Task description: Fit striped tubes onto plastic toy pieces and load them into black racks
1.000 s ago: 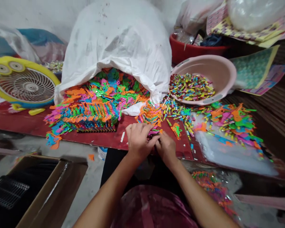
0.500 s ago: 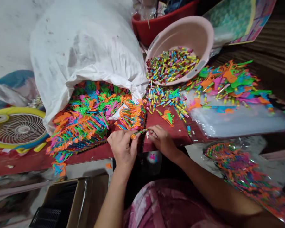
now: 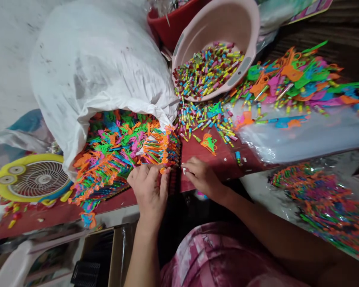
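My left hand [image 3: 148,189] is at the table edge, its fingertips pinching a small orange plastic piece [image 3: 163,170] against the end of a tight row of orange moulded plastic pieces [image 3: 160,149]. My right hand [image 3: 200,177] lies on the red board [image 3: 218,159], fingers drawn together beside a small white scrap [image 3: 184,170]. Whether those fingers hold anything, I cannot tell. Heaped multicoloured plastic shapes [image 3: 113,149] spill from a white woven sack [image 3: 92,75]. Loose striped plastic tubes [image 3: 205,119] lie scattered just beyond my right hand.
A pink basin [image 3: 215,24] full of striped tubes stands beyond the board, with a red tub [image 3: 173,22] behind it. Colourful shapes lie on a clear plastic sheet [image 3: 302,135] at right. A yellow fan [image 3: 32,183] and a cardboard box [image 3: 116,255] sit left and below.
My left hand has moved from holding the orange-and-green piece up in the air to the end of the orange row. The whole view has turned further, shifting the scene leftward.
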A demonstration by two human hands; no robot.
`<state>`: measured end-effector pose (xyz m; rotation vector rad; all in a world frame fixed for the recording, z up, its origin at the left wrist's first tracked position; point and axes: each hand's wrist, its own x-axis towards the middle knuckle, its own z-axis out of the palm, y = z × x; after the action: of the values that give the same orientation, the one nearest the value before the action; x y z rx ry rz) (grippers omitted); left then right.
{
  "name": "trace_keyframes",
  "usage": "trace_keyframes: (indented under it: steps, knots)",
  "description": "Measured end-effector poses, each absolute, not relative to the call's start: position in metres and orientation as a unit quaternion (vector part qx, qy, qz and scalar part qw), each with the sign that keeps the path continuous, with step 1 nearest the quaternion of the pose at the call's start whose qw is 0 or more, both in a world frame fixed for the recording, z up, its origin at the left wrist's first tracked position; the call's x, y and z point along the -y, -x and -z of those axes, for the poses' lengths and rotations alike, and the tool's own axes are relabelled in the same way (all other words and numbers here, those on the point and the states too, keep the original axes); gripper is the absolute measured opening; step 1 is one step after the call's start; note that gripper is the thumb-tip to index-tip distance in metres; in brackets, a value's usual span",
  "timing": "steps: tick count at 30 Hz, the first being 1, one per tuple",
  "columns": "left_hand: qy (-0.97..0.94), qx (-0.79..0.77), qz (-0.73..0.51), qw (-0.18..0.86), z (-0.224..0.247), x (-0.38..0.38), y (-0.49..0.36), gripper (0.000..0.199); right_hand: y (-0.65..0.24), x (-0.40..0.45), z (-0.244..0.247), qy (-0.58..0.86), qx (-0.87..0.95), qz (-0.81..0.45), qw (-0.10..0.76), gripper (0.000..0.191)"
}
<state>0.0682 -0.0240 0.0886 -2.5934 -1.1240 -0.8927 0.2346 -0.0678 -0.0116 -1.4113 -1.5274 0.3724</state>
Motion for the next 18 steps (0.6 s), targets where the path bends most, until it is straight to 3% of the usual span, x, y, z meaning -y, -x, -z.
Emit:
trace_keyframes:
  steps: [5, 18]
  knots:
    - [0.861, 0.371, 0.342, 0.06, -0.084, 0.024, -0.072, 0.009, -0.235, 0.067, 0.014, 0.575, 0.622, -0.16, 0.506, 0.025]
    - [0.874, 0.38, 0.287, 0.093, -0.075, 0.03, -0.08, 0.014, -0.233, 0.069, 0.005, 0.609, 0.624, -0.161, 0.463, 0.015]
